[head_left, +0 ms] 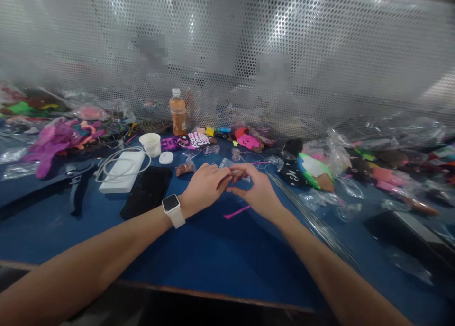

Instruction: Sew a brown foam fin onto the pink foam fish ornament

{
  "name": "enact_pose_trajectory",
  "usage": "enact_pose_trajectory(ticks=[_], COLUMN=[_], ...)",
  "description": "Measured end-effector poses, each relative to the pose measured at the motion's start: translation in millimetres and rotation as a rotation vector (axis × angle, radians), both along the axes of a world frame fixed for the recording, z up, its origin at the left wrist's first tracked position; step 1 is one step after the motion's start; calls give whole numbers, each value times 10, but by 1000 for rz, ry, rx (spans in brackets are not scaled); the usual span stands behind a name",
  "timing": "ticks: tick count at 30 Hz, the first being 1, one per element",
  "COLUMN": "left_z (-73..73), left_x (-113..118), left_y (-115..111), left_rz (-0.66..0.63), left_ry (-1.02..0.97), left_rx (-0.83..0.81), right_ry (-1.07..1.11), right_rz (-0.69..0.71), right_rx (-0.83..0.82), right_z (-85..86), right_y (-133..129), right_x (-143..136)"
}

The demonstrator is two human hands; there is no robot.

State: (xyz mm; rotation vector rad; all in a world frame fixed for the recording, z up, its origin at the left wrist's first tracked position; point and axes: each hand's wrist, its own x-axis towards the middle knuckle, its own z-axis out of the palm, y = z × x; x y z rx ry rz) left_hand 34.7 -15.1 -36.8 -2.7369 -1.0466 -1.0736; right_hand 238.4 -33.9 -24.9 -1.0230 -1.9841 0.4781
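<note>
My left hand [206, 186], with a watch [171, 205] on its wrist, meets my right hand [261, 191] above the middle of the blue table [213, 255]. The fingers of both are pinched together at the tips. What lies between them is too small and too covered to name. Just below the right fingers a pink strip [236, 212] lies on the table. Behind the fingers shows a bit of clear plastic [227, 163]. Left of my left hand lies a small brown piece [185, 168] with clear plastic on it.
Left are a black phone-like slab [145, 193], a white box [122, 174] with a cable, a cup [151, 144] and large pliers-like cutters [75, 179]. A drink bottle [177, 113] stands before the perforated metal screen [227, 46]. Thin wires [313, 217] and colourful figures [316, 170] lie right.
</note>
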Motion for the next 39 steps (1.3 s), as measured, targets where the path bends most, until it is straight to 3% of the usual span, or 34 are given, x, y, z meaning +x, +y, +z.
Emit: enact_pose_trajectory(ticks=[5,14,23,27,31,39], left_z=[13,61,121,103,92,70], left_x=[-7,0,-28,-36,-33,21], left_y=[-4,-46,-69,-31,-12,-15], left_rz=[2,0,-45,-103,-140,-197], left_ry=[-12,74,191,189,197,-130], left_rx=[85,302,382,329,238,-234], right_ry=[23,31,157,181,66,-83], right_rz=[-67,-131,-50,-11,14,-61], right_rx=[83,6,-287,-320,-211,-5], right_z=[16,120,148,162,227,180], right_y=[3,-45,-35,-34,-57,-41], right_x=[-14,-27,-56,-42,-21,21])
